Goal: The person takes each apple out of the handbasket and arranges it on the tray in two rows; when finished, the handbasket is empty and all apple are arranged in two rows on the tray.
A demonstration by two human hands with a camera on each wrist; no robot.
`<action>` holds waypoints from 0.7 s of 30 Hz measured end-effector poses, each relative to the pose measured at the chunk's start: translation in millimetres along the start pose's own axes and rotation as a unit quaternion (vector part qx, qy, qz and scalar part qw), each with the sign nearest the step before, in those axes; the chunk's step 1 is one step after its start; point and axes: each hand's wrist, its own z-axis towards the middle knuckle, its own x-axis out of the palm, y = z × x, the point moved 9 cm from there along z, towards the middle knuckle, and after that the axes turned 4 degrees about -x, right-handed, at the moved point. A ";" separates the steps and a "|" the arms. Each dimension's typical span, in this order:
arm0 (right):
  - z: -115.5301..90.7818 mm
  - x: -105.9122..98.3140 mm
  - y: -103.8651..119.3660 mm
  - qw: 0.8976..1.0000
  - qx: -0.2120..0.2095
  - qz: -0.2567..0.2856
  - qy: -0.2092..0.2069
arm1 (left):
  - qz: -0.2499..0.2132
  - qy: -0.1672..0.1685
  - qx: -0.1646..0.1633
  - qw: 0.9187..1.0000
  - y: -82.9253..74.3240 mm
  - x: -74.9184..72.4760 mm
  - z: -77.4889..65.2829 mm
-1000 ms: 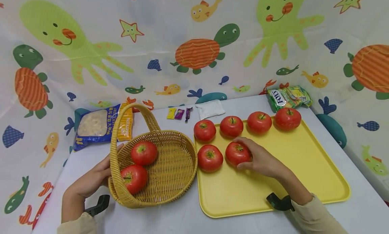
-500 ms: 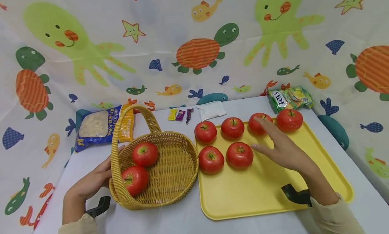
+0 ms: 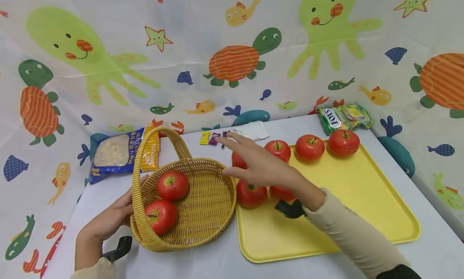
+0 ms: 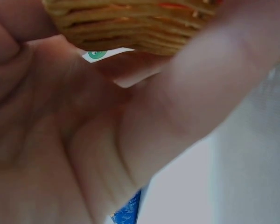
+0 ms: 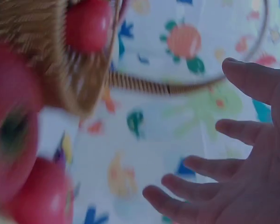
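Note:
A wicker basket (image 3: 206, 194) with a tall arched handle stands left of centre, holding two red apples (image 3: 172, 185) at its left side. My left hand (image 3: 108, 216) grips the basket's left side; in the left wrist view its thumb and fingers lie around the woven wall (image 4: 121, 28). Over the left part of the yellow tray (image 3: 290, 242), my right hand (image 3: 259, 162) is held with fingers spread and nothing in it. It partly covers several of the red apples (image 3: 251, 194) on the tray. The right wrist view shows its spread fingers (image 5: 214, 168) near the basket handle.
Behind the basket lies a blue and orange pasta bag (image 3: 119, 152). Small wrapped candies (image 3: 204, 137) and a white packet (image 3: 253, 130) lie at the back. A green FOX'S bag (image 3: 344, 117) sits beyond the tray's far right corner. A patterned curtain (image 3: 145, 81) closes off the back.
My right hand let go of an apple in the tray's front row, drew back to the right, then swung left toward the basket. The left hand stays at the basket.

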 end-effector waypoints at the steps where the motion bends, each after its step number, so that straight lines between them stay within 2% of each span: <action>1: 11.9 8.3 9.4 1.000 -0.016 -0.002 0.017 | 0.003 -0.004 -0.004 1.000 0.5 -0.3 0.0; 6: 63.4 55.0 44.1 0.993 -0.059 -0.020 0.105 | 0.013 -0.022 -0.027 0.999 2.3 -2.5 0.0; 11: 102.0 99.1 56.0 0.983 -0.060 -0.042 0.168 | 0.003 -0.021 -0.024 0.999 2.8 -2.3 1.4; 16: 123.6 129.5 61.2 0.972 -0.059 -0.100 0.205 | -0.005 -0.015 -0.021 1.000 4.3 -1.6 1.5; 21: 130.4 149.4 67.3 0.959 -0.067 -0.162 0.224 | -0.002 -0.018 -0.022 1.000 4.3 -3.4 0.6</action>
